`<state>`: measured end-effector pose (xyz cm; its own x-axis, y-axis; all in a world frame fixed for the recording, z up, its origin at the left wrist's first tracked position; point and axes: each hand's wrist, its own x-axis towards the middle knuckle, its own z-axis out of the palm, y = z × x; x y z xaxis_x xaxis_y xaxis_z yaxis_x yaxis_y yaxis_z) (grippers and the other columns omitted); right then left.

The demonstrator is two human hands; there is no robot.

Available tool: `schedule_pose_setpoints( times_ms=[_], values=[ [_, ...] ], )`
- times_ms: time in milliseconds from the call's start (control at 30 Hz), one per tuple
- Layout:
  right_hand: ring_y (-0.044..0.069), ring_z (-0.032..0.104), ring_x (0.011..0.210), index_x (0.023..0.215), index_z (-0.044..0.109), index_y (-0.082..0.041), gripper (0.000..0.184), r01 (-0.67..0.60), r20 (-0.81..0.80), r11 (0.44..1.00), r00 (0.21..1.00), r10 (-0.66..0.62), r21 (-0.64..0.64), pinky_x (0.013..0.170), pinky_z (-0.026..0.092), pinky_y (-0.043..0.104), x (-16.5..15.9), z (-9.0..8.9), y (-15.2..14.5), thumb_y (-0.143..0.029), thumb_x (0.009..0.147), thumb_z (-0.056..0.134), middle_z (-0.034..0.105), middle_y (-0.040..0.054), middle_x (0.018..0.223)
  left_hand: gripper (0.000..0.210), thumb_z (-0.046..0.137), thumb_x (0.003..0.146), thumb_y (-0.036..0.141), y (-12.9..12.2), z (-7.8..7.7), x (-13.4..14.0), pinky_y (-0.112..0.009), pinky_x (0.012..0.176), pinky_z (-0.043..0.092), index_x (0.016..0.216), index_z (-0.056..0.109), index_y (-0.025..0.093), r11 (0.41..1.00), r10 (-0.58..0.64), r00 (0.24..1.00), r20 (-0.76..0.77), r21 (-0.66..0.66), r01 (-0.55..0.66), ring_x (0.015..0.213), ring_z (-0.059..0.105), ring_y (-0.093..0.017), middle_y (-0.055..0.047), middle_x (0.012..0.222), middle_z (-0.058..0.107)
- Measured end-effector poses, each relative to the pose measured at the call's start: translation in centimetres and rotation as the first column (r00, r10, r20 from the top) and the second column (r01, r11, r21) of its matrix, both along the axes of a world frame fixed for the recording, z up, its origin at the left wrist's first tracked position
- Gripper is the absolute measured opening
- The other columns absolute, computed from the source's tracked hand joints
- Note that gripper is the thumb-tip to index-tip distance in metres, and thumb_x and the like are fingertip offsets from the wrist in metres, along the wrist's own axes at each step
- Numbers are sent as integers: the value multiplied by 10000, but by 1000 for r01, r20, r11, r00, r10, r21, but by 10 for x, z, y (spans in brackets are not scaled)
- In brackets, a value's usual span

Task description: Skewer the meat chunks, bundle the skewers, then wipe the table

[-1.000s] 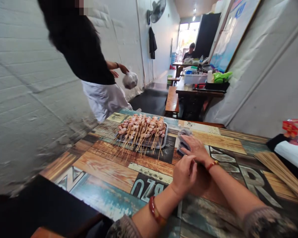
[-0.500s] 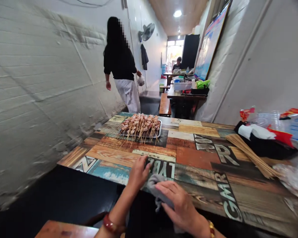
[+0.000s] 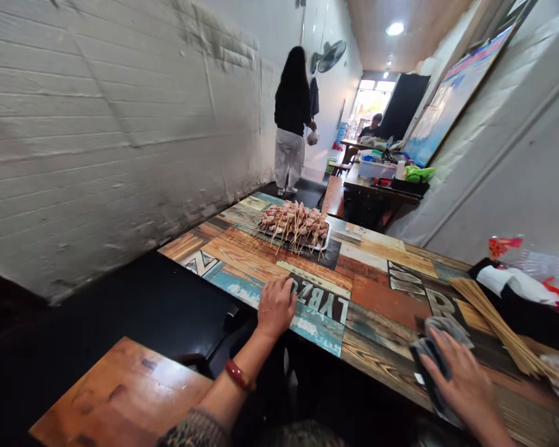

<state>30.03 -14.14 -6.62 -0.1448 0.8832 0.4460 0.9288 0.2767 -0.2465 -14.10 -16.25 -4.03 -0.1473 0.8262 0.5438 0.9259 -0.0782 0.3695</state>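
My left hand (image 3: pixel 276 307) rests at the near edge of the patterned wooden table (image 3: pixel 377 295), fingers loosely bent on its surface and nothing seen in them. Farther right, my right hand (image 3: pixel 466 375) presses a grey cloth (image 3: pixel 448 332) onto the tabletop, its fingers over the folds. Just beyond the cloth lies a bundle of bare bamboo skewers (image 3: pixel 498 323). Toward the table's far end, a metal tray (image 3: pixel 327 237) carries a pile of raw meat skewers (image 3: pixel 294 222), their sticks poking out over the near rim.
A black container (image 3: pixel 535 313) with white tissue and plastic packaging stands on the right. At lower left is a wooden stool (image 3: pixel 121 397). A person (image 3: pixel 291 118) in black walks by the left wall with a bag. Another table (image 3: pixel 384 186) stands farther back.
My right hand has moved right across the tabletop with the cloth, toward the bare skewers. The walking person is farther off. The view has turned left and tilted.
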Motion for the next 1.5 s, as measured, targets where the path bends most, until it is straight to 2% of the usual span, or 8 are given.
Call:
schedule_pose_setpoints(
  times_ms=[133, 233, 433, 500, 700, 867, 1300, 1500],
  values=[
    [357, 450, 1361, 1424, 485, -355, 571, -349, 59, 936, 934, 351, -42, 1064, 415, 611, -125, 19, -4, -454, 866, 557, 518, 66, 1458, 353, 481, 923, 280, -2, -5, -1, -506, 1015, 418, 1255, 567, 198, 998, 19, 993, 118, 58, -26, 1196, 547, -311, -151, 1270, 618],
    [318, 466, 1352, 1383, 535, -327, 533, -645, -19, 757, 762, 647, -100, 1085, 417, 562, -227, 40, -9, -286, 854, 583, 551, 64, 1427, 344, 459, 934, 314, -2, -4, -7, -482, 1041, 417, 1238, 570, 199, 994, -12, 949, 314, 107, -22, 1209, 549, -284, -137, 1258, 624],
    [226, 537, 1292, 1424, 457, -263, 661, -862, -318, 503, 494, 809, -61, 1117, 439, 420, -303, 75, -22, -122, 787, 560, 576, 53, 1401, 409, 439, 924, 473, -14, 3, -45, -410, 927, 512, 1145, 595, 166, 995, -28, 594, 804, 81, -63, 1018, 658, -231, -128, 1103, 676],
    [213, 532, 1303, 1441, 425, -267, 642, -840, -371, 540, 515, 772, -43, 1131, 426, 412, -277, 81, -14, -164, 820, 555, 571, 46, 1409, 462, 505, 879, 528, -21, 3, -62, -394, 915, 514, 1150, 595, 165, 997, -2, 508, 861, 43, -68, 997, 666, -226, -127, 1130, 674],
    [283, 602, 1213, 1384, 518, -268, 565, -314, -315, 945, 909, 273, -86, 1058, 467, 486, -118, 59, 50, -489, 864, 528, 612, 79, 1357, 516, 625, 743, 554, -9, 11, -114, -381, 811, 525, 1063, 620, 149, 985, 127, 522, 843, -45, -167, 865, 666, -227, -118, 1032, 681],
    [333, 655, 1095, 1344, 573, -220, 681, 88, -258, 981, 957, -131, -173, 934, 523, 500, -43, 25, 81, -614, 792, 508, 681, 114, 1227, 475, 600, 729, 521, 44, 28, -166, -408, 849, 519, 1031, 617, 155, 984, 144, 684, 715, -30, -176, 913, 658, -255, -127, 1016, 676],
    [322, 520, 1255, 1417, 478, -128, 686, 120, -122, 978, 982, -141, -170, 1056, 401, 440, -154, 10, 360, -510, 848, 512, 555, 181, 1378, 686, 415, 856, 546, 248, 59, -256, -470, 1126, 340, 1335, 503, 62, 872, 124, 942, 313, -488, 47, 1351, 448, -341, -217, 1432, 516],
    [307, 483, 1297, 1469, 409, -185, 636, -110, 29, 968, 992, 120, -224, 1092, 381, 465, -204, 27, 351, -457, 898, 484, 527, 138, 1418, 537, 467, 865, 497, 236, 53, -229, -478, 1107, 368, 1260, 557, 146, 787, -11, 936, 353, -574, 226, 1282, 502, -317, -153, 1308, 612]
  ],
)
